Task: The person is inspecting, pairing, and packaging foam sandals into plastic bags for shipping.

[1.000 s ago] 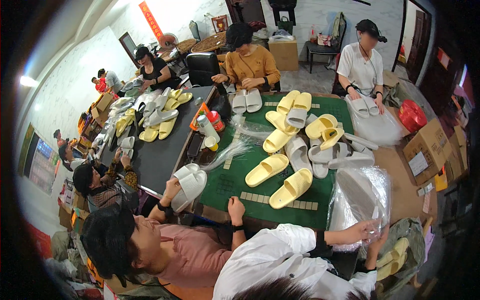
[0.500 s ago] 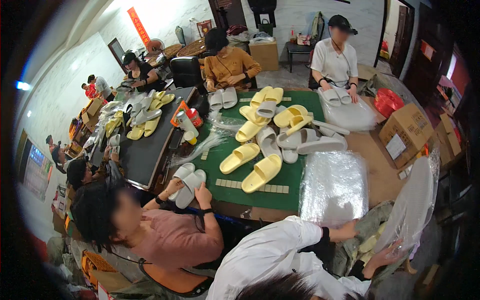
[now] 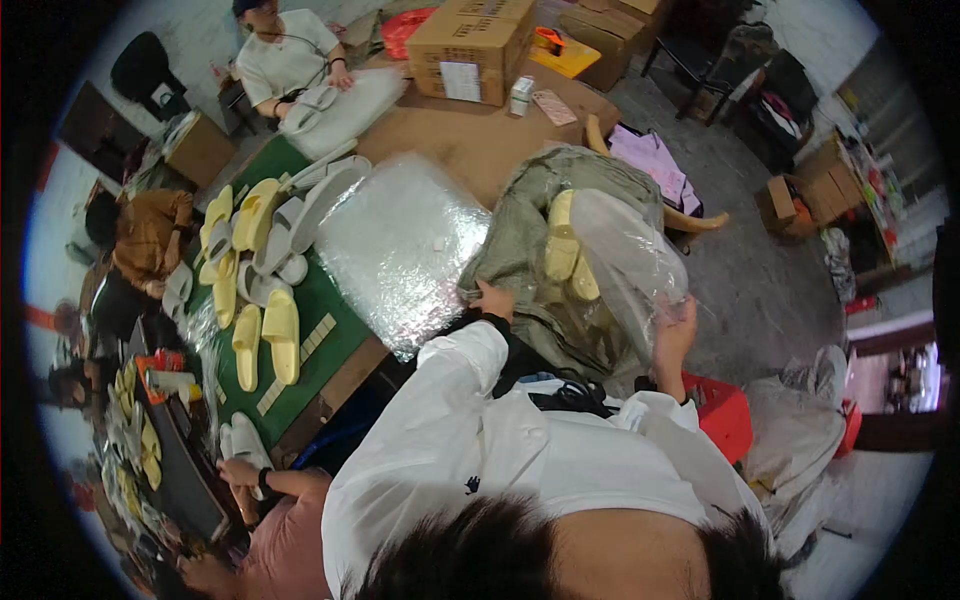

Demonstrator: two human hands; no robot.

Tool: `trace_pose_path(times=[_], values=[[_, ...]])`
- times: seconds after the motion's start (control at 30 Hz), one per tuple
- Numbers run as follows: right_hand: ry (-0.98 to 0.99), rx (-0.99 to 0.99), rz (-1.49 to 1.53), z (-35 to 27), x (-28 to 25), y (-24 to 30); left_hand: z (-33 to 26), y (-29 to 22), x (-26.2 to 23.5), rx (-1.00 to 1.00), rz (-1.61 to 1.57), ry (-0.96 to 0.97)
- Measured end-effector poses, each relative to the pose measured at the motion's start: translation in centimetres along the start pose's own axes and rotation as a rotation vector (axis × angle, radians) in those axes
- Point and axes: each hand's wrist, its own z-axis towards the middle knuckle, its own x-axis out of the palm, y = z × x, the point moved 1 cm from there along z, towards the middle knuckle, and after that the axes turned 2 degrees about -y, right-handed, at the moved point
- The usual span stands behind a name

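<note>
A large grey-green woven sack [image 3: 530,215] stands with its mouth spread at the table's edge. At its near left rim, my left hand [image 3: 494,301] has its fingers closed on the fabric. Yellow slippers [image 3: 562,240] lie inside the sack's mouth. My right hand [image 3: 675,322] grips the near end of a long translucent plastic bag [image 3: 625,240], which slants over the right part of the sack and the slippers. Whether anything is inside this bag I cannot make out.
Left of the sack lies a stack of shiny clear plastic bags [image 3: 395,245]. Yellow slippers [image 3: 282,335] and grey slippers [image 3: 320,205] cover a green mat [image 3: 335,300]. A cardboard box [image 3: 470,50] stands at the back. Co-workers sit around the table. A red stool [image 3: 718,415] is beside me.
The view has swung to the right, bringing the sack to the middle. My right hand has brought the translucent bag down from upright to slanting over the sack. My left hand stays at the sack.
</note>
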Motion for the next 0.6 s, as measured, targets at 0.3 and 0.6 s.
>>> trace_pose_path(times=[0.3, 0.6], values=[[-0.005, -0.355, 0.068, 0.6, 4.7, -0.2, -2.8, -1.4, -3.3, 0.23, -0.267, 0.155], [1.176, -0.415, -0.572, -3.6, 20.0, -10.6, -9.7, -0.6, -14.5, 0.24, -0.754, 0.433]])
